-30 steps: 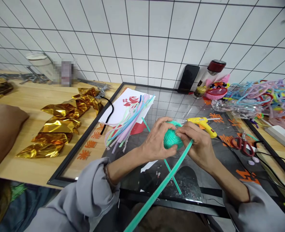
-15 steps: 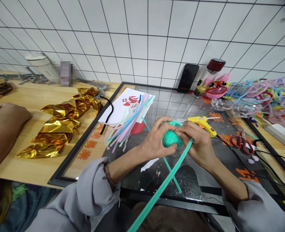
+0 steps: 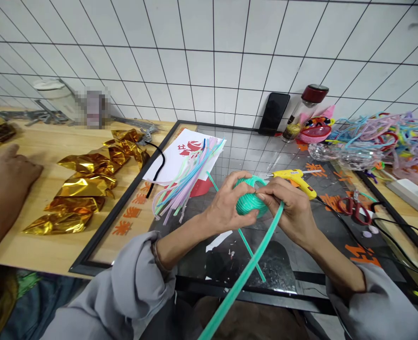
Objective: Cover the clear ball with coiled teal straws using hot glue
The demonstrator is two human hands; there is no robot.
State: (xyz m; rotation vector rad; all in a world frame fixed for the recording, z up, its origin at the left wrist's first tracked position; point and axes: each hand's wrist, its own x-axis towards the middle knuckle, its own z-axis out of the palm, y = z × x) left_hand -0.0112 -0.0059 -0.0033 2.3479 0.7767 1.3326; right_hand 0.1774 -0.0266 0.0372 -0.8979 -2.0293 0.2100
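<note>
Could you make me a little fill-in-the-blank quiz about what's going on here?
Of the left hand and right hand, ____ touch the round green coil.
The glue gun has a body coloured ____.
The scissors have handles coloured ____.
In the picture, the bottle stands to the ____ of the phone.

Missing words: both; yellow; red; right.
</note>
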